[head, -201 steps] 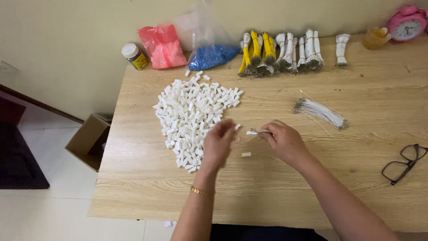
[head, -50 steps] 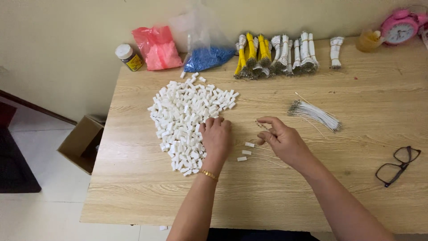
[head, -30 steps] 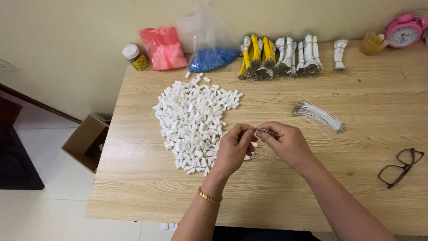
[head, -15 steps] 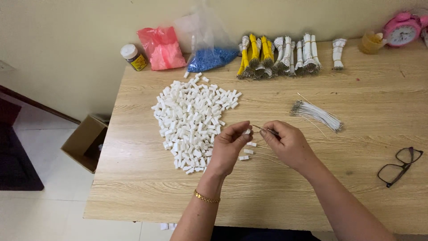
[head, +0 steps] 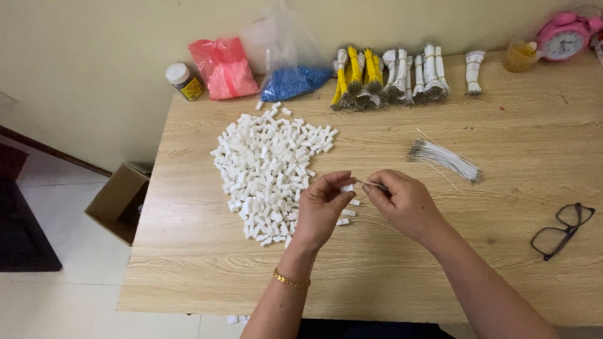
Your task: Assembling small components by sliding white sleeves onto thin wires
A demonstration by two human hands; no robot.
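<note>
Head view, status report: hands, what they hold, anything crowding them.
Left hand pinches small white connector. Right hand pinches thin wire at it. Pile of white connectors beside left hand; finished pieces under hands.

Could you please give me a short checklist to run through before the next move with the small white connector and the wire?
1. Left hand has the small white connector pinched at its fingertips: ok.
2. Right hand pinches the thin wire, its tip pointing at the connector: ok.
3. Wire tip seated inside the connector: cannot tell, too small to see.
4. Pile of white connectors lies close beside the left hand: ok.
5. Loose bundle of white wires lies on the table just beyond the right hand: ok.
6. Finished pieces lie under the hands, apart from the pile: ok.
</note>
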